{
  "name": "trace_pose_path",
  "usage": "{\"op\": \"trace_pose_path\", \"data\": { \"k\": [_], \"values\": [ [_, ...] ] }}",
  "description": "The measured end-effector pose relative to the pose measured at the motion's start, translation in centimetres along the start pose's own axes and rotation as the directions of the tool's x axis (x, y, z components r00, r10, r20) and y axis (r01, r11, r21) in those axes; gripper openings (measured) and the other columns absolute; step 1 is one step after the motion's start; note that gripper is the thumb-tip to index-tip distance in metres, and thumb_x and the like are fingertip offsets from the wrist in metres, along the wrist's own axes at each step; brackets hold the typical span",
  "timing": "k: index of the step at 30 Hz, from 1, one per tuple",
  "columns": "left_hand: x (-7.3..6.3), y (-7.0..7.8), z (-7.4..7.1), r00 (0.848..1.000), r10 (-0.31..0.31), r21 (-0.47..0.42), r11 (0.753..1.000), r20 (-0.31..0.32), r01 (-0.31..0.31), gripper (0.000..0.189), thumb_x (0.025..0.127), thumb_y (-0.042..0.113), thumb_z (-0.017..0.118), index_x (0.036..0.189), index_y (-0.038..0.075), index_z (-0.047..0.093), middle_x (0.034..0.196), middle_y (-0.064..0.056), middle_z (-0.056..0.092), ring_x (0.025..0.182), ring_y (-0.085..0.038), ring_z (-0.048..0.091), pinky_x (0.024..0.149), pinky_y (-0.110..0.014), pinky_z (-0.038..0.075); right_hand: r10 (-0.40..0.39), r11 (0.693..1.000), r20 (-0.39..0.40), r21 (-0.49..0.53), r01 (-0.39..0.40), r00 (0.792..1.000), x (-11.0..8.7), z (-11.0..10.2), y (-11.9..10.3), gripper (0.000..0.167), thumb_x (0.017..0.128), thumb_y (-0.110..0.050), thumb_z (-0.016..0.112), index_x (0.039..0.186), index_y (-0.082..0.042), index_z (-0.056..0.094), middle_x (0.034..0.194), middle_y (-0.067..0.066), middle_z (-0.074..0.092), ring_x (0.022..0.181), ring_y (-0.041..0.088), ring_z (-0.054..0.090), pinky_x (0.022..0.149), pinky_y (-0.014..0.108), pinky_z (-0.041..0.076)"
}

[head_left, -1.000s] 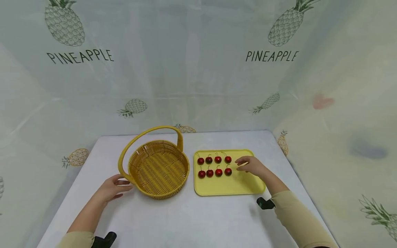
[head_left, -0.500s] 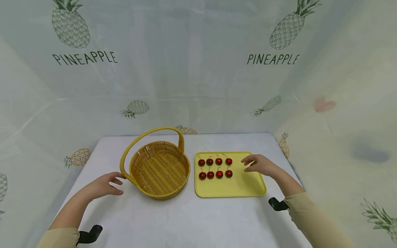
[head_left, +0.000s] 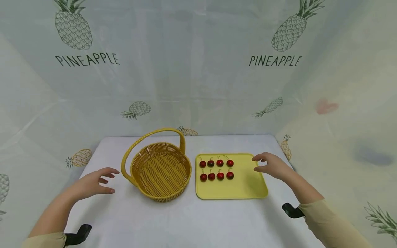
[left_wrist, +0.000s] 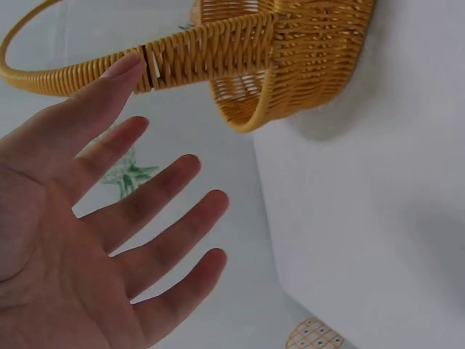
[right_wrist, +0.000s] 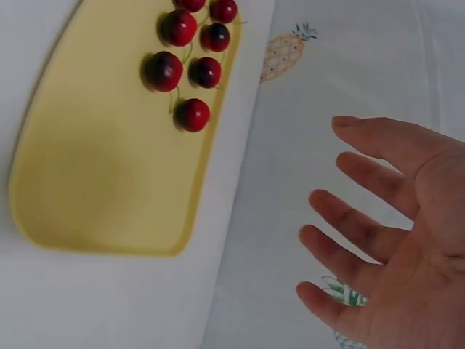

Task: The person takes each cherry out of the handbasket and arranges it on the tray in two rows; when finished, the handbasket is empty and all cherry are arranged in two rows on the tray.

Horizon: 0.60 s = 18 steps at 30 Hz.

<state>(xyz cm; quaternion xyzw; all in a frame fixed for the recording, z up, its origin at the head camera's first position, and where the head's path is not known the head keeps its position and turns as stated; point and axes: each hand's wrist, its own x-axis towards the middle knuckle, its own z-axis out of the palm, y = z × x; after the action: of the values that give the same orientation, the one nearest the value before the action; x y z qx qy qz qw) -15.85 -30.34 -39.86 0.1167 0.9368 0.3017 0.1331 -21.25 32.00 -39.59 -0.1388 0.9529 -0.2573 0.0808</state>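
A round yellow-brown wicker basket (head_left: 161,172) with an arched handle (left_wrist: 211,51) stands on the left half of the table, nothing inside it. Left of it my left hand (head_left: 91,184) hovers apart from the handle, fingers spread and holding nothing; the left wrist view shows its open palm (left_wrist: 65,254). On a yellow tray (head_left: 217,193) to the right lie several dark red cherries (head_left: 220,176) with stems, in two rows toward the tray's left side. Over the tray's right edge hangs my right hand (head_left: 274,166), fingers loosely bent and apart, with nothing in it.
Both things stand on a white table (head_left: 173,224), whose back edge meets a pale curtain (head_left: 198,75) printed with pineapples. A dark wrist strap piece (head_left: 77,235) sticks out under the left forearm, and another black piece (head_left: 292,210) under the right.
My left hand has left the basket handle and drawn back to the left, its fingers spreading. My right hand has moved right, away from the cherries. Basket, tray and cherries stay in place.
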Motion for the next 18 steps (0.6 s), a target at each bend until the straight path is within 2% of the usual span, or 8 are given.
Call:
{"op": "trace_pose_path", "data": {
  "k": [5,10,14,18],
  "values": [
    [-0.3,0.3,-0.3,0.995,0.047,0.107,0.994,-0.091,-0.037,0.068,0.073,0.027,0.086,0.127,0.001,0.055,0.121,-0.026,0.058,0.106,-0.048,0.056,0.078,-0.057,0.053,-0.064,0.99,-0.112,-0.131,0.049,0.992,-0.7,0.0,-0.2,0.039,0.086,-0.017,0.074,0.121,-0.002,0.065,0.123,0.02,0.058,0.117,0.045,0.049,0.092,0.061,0.043],
    [-0.5,0.4,-0.2,0.987,0.056,0.162,0.986,-0.15,-0.031,0.069,0.072,0.026,0.087,0.128,0.0,0.055,0.124,-0.026,0.056,0.109,-0.05,0.053,0.083,-0.061,0.048,-0.136,0.963,-0.201,-0.258,0.082,0.97,-1.0,0.2,-0.2,0.044,0.085,-0.019,0.076,0.123,-0.001,0.063,0.124,0.022,0.057,0.116,0.044,0.049,0.093,0.062,0.04],
    [-0.7,0.3,0.1,0.98,0.057,0.203,0.979,-0.192,-0.017,0.067,0.073,0.026,0.086,0.127,0.001,0.057,0.128,-0.025,0.054,0.117,-0.049,0.046,0.092,-0.065,0.041,-0.142,0.947,-0.244,-0.316,0.06,0.959,-0.9,0.9,0.1,0.051,0.087,-0.027,0.074,0.128,-0.001,0.06,0.129,0.025,0.054,0.12,0.046,0.047,0.096,0.065,0.038],
    [-0.8,0.0,0.5,0.968,0.068,0.263,0.965,-0.24,-0.002,0.066,0.073,0.032,0.085,0.127,0.005,0.057,0.131,-0.023,0.052,0.121,-0.046,0.044,0.095,-0.064,0.038,-0.125,0.932,-0.259,-0.362,0.024,0.958,-0.9,1.7,0.7,0.057,0.09,-0.034,0.069,0.135,-0.003,0.055,0.138,0.026,0.047,0.126,0.046,0.04,0.098,0.068,0.031]
  ]
}}
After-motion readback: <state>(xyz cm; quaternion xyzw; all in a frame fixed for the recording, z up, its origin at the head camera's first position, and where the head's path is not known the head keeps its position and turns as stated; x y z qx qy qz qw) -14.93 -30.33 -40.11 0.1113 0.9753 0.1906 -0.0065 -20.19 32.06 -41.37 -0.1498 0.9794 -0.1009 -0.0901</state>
